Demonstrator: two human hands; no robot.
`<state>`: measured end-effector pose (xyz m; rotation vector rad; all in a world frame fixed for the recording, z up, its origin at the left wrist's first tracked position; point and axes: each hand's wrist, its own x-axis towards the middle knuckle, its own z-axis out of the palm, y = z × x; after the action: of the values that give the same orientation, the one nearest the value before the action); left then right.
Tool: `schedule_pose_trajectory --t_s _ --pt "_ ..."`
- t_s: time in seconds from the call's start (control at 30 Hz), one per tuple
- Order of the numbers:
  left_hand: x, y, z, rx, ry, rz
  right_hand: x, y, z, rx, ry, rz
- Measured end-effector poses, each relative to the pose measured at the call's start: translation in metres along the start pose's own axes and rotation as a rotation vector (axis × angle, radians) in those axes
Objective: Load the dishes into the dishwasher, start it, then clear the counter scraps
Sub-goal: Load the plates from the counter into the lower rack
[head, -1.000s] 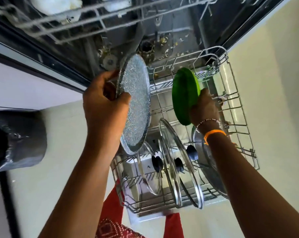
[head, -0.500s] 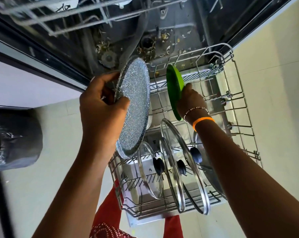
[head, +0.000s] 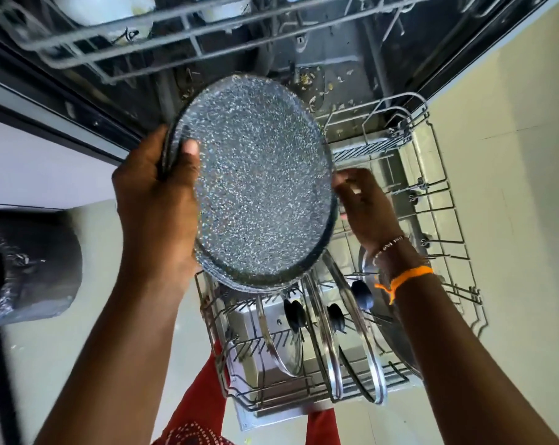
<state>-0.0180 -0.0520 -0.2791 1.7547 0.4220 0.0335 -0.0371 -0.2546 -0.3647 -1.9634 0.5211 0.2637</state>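
Over the pulled-out lower rack (head: 445, 226) of the open dishwasher, I hold a speckled grey pan (head: 259, 187) face-up to the camera. My left hand (head: 156, 200) grasps its near-left rim, thumb curled over the inside face and the other fingers hidden behind, so that hand carries the weight. My right hand (head: 365, 203) meets the opposite rim with its fingertips (head: 339, 181), steadying it; whether those fingers actually pinch the edge or only touch it I cannot tell. I judge the two-handed hold is for turning the pan on edge, the way the glass lids (head: 336, 342) already stand in the tines below my wrists. Free slots lie beyond my right fingers, towards the far end of the rack. An upper rack (head: 175, 36) holding white dishes hangs beyond my left fingers. Loading is under way; starting the machine and clearing scraps remain.
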Motion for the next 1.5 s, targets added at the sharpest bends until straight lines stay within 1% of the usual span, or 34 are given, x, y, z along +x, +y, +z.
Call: schedule_pose_trajectory --t_s 0.07,0.13,0.2,0.27,0.33,0.43,0.5,0.53,0.6,0.63,0.7,0.77,0.83,0.87,0.97,1.03,1.1,1.2,1.27,1.4,1.5 --pt "0.002 0.006 0.002 -0.019 0.016 -0.067 -0.011 -0.011 -0.004 0.284 -0.036 0.112" --pt "0.002 0.010 0.008 -0.057 0.034 -0.191 -0.017 -0.015 -0.016 0.581 -0.033 0.198" --pt "0.001 0.008 0.015 -0.075 -0.012 -0.344 -0.021 -0.014 -0.033 0.729 -0.030 0.236" --pt "-0.002 0.004 0.028 -0.010 -0.149 -0.438 -0.024 -0.009 -0.054 0.781 0.032 0.253" --pt "-0.006 0.001 0.042 0.024 -0.258 -0.488 -0.026 0.000 -0.074 0.737 0.137 0.214" --pt "-0.013 -0.005 0.061 0.072 -0.356 -0.534 -0.027 0.016 -0.107 0.573 0.309 0.103" --pt "-0.016 -0.011 0.070 0.134 -0.412 -0.528 -0.027 0.025 -0.125 0.465 0.383 0.018" --pt "-0.018 -0.014 0.075 0.150 -0.433 -0.524 -0.027 0.027 -0.132 0.435 0.372 -0.023" --pt "-0.020 -0.020 0.083 0.168 -0.460 -0.513 -0.026 0.029 -0.137 0.391 0.283 -0.079" --pt "-0.020 -0.023 0.087 0.177 -0.468 -0.501 -0.025 0.029 -0.136 0.320 0.258 -0.099" --pt "-0.020 -0.028 0.094 0.205 -0.495 -0.476 -0.022 0.029 -0.127 0.064 0.273 -0.118" --pt "-0.019 -0.035 0.100 0.240 -0.546 -0.473 -0.017 0.029 -0.112 -0.187 0.305 -0.077" --pt "-0.018 -0.044 0.107 0.275 -0.577 -0.482 -0.010 0.031 -0.096 -0.376 0.325 -0.028" --pt "-0.017 -0.049 0.110 0.292 -0.586 -0.490 -0.006 0.031 -0.088 -0.431 0.307 -0.021" --pt "-0.011 -0.064 0.116 0.356 -0.633 -0.514 0.006 0.032 -0.068 -0.501 0.243 -0.040" --pt "-0.009 -0.070 0.118 0.377 -0.655 -0.522 0.013 0.032 -0.060 -0.526 0.252 -0.025" --pt "-0.007 -0.074 0.120 0.371 -0.658 -0.526 0.020 0.031 -0.056 -0.489 0.269 -0.024" --pt "-0.008 -0.078 0.124 0.352 -0.688 -0.540 0.027 0.031 -0.054 -0.372 0.193 -0.105" --pt "-0.008 -0.078 0.127 0.331 -0.708 -0.547 0.029 0.030 -0.053 -0.361 0.166 -0.135" --pt "-0.012 -0.077 0.127 0.310 -0.729 -0.540 0.026 0.030 -0.055 -0.383 0.185 -0.137" --pt "-0.014 -0.074 0.121 0.307 -0.736 -0.522 0.015 0.031 -0.054 -0.459 0.232 -0.169"
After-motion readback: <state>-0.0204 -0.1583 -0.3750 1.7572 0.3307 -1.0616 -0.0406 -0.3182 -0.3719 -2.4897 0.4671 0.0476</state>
